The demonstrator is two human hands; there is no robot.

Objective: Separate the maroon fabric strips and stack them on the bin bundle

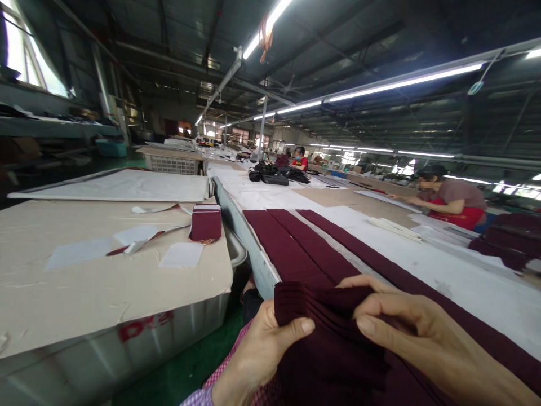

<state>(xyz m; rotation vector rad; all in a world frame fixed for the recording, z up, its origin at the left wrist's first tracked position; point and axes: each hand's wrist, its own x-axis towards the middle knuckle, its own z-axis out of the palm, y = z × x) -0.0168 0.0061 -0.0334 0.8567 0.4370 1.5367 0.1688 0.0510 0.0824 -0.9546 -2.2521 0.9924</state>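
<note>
A stack of dark maroon fabric pieces (333,349) hangs between my two hands at the front of the table. My left hand (262,349) grips the stack's left corner, thumb pressed on top and the other fingers hidden beneath. On the right side, my right hand (406,321) pinches the layers between thumb and fingers, and the cloth is bunched there. Several layer edges show fanned along the top of the stack. Just beyond, long maroon fabric strips (283,242) lie side by side on the white-covered table (422,254).
To the left, a beige board (105,299) rests over a large bin, bearing paper scraps and a small maroon fabric stack (205,224). Black items (270,173) lie farther down the table. A co-worker (454,197) leans over the table's right side; another person (300,160) is farther back.
</note>
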